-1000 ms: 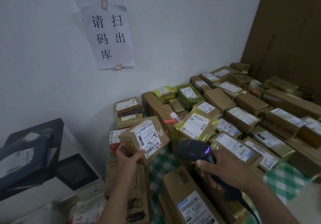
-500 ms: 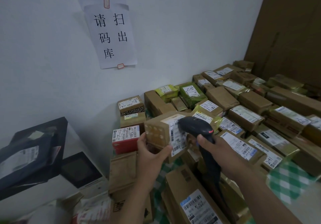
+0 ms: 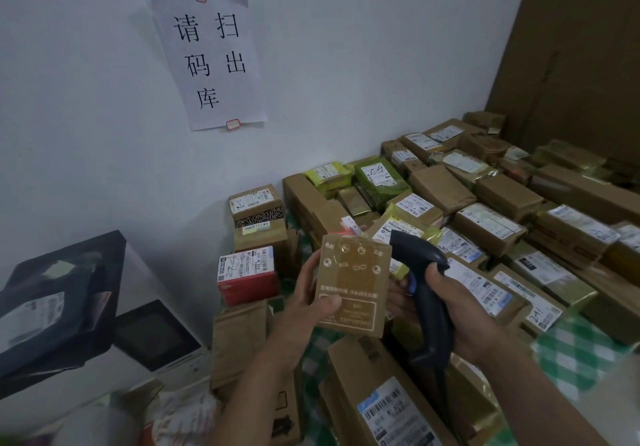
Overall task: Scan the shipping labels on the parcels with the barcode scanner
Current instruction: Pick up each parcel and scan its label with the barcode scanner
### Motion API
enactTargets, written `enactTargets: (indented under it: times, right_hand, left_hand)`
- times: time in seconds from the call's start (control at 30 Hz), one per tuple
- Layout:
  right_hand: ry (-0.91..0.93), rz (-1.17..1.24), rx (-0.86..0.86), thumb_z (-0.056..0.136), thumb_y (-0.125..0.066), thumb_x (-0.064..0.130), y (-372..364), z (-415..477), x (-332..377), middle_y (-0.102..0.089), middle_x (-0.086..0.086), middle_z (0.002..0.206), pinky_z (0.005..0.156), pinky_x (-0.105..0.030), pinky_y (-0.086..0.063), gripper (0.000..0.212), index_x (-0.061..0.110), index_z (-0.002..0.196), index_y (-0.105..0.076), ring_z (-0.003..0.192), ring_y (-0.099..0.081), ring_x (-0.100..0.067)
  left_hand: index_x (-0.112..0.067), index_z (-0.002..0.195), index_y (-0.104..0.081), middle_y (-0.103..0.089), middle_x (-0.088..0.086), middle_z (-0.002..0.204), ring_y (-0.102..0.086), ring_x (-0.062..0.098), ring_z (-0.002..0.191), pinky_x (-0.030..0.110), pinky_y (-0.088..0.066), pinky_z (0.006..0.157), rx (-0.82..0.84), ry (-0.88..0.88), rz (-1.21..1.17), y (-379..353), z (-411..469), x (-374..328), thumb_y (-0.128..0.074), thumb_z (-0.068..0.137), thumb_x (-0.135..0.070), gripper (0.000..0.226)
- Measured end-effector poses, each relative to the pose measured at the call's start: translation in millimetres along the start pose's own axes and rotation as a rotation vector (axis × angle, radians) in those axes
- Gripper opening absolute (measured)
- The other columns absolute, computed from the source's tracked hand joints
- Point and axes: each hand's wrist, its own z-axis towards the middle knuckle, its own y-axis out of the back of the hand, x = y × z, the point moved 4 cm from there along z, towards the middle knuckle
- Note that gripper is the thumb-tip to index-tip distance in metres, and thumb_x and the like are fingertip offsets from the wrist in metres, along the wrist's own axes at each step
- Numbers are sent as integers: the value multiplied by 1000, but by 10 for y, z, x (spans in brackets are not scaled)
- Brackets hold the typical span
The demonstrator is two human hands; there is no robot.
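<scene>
Cardboard box [image 3: 351, 286] gripped in my left hand [image 3: 308, 302], printed side facing me, above parcel pile [image 3: 485, 224]. My right hand [image 3: 460, 310] wrapped round black scanner [image 3: 424, 293], head just beside box.

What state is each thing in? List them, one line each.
Box: held in the left hand, printed face to camera, no label showing.
Scanner: gripped in the right hand, head at the box's upper right.
Red box: resting, label showing.
Screen: dark.
Sign: stuck up, readable.
</scene>
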Motion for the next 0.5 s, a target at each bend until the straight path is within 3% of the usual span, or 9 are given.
enactTargets:
  times: [0.1,0.17,0.27,0.33,0.4,0.5]
  right_hand:
    - [1,-74,9,85,-55,34,80,55,-6,-70,-29,112,82,-38,-61,47,-6,109,-56,103,-71,-37]
    - [-13,-144,-20,84,-59,35,143,103,-17,-71,-25,111,77,-36,-62,52,-3,120,-55,103,-71,-37]
    - [-25,-227,-73,82,-62,37,269,138,-14,-74,-21,104,68,-30,-61,52,-1,118,-59,95,-73,-33]
    - [-21,-222,-107,84,-61,38,377,152,-13,-74,-21,104,67,-30,-61,50,-1,115,-62,93,-74,-34]
    - [-17,-211,-151,83,-62,41,496,170,-24,-74,-22,105,67,-32,-61,50,-1,111,-64,92,-74,-34]
    - [-36,-205,-192,83,-65,43,663,205,-71,-73,-21,107,67,-33,-61,51,-1,107,-65,92,-74,-34]
  left_hand:
    - [-70,123,-44,-65,-6,128,-65,20,115,41,-54,94,24,44,35,31,41,73,-89,52,-59,85]
    - [-73,121,-41,-64,-8,129,-66,19,114,46,-53,97,-4,72,102,86,79,114,-88,47,-64,88]
    - [-80,114,-35,-53,-12,135,-62,17,114,42,-54,92,-89,113,227,238,172,176,-85,43,-65,88]
    - [-76,124,-28,-44,-12,138,-52,15,121,41,-52,92,-169,148,480,409,269,247,-80,44,-63,96]
    - [-63,140,-16,-35,-6,141,-38,19,129,49,-45,100,-211,220,800,580,383,362,-75,44,-62,113]
    - [-61,141,1,-19,-3,146,-19,25,134,50,-33,105,-155,279,1139,694,579,562,-67,42,-69,120]
